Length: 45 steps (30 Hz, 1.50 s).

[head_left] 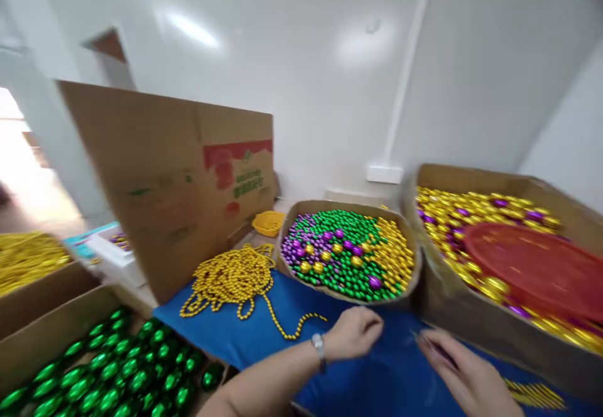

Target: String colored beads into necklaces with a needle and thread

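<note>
My left hand (355, 332), with a watch (318, 346) on its wrist, is closed above the blue cloth (254, 335). Its fingertips curl away, so whatever they hold is hidden. To its left trails the loose end of a heap of gold bead strands (235, 276). My right hand (455, 360) is closed in a pinch; a thin, blurred tip sticks out past the fingers, too small to name. Just beyond both hands stands a cardboard tray (288, 260) of small green, purple and gold beads, with some larger purple and gold balls on top.
At right, a large carton (452, 316) holds gold and purple beads under a red plastic lid or tray (532, 266). Green oval beads (108, 367) fill a box at lower left. A tall cardboard box (188, 184) and yellow basket (268, 223) stand behind. Short gold strips (534, 395) lie at lower right.
</note>
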Each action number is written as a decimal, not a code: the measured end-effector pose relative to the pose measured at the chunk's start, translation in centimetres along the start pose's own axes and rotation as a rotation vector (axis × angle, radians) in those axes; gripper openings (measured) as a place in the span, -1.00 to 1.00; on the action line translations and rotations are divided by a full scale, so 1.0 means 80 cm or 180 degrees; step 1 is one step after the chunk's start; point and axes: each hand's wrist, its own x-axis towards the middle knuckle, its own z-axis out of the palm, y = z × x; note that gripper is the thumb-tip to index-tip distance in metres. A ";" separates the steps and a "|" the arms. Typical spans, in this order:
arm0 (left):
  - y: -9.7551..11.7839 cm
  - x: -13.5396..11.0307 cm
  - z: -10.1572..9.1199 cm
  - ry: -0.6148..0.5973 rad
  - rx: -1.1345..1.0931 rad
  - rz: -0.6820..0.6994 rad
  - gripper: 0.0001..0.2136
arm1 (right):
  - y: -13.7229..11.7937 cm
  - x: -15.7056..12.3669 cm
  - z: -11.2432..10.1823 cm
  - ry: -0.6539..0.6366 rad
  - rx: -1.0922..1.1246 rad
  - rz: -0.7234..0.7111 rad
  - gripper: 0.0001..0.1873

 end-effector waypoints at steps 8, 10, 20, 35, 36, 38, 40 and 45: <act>0.165 0.080 0.040 -0.1556 -0.3760 0.0154 -0.51 | -0.092 -0.001 -0.151 0.0830 0.0973 0.1111 -0.70; 0.171 0.080 0.047 -0.1738 -0.3362 0.0158 -0.60 | -0.082 -0.037 -0.183 0.0867 0.1293 0.1391 -0.68; 0.203 0.062 0.143 -0.2036 -0.0461 0.1802 -0.85 | -0.029 -0.250 -0.229 -0.1632 0.0390 0.2331 -0.51; 0.253 0.058 0.191 -0.2184 -0.0038 0.2037 -0.82 | -0.014 -0.289 -0.210 -0.0957 -0.0807 0.1905 -0.65; 0.254 0.057 0.193 -0.2188 -0.0068 0.2059 -0.82 | -0.014 -0.290 -0.209 -0.0962 -0.0834 0.1887 -0.65; 0.256 0.055 0.197 -0.2192 -0.0120 0.2087 -0.83 | -0.013 -0.292 -0.206 -0.0986 -0.0891 0.1853 -0.66; 0.258 0.054 0.201 -0.2211 -0.0139 0.2107 -0.83 | -0.013 -0.291 -0.202 -0.1022 -0.0955 0.1815 -0.67; 0.258 0.053 0.200 -0.2179 -0.0124 0.2091 -0.83 | -0.008 -0.293 -0.196 -0.1084 -0.1232 0.1806 -0.66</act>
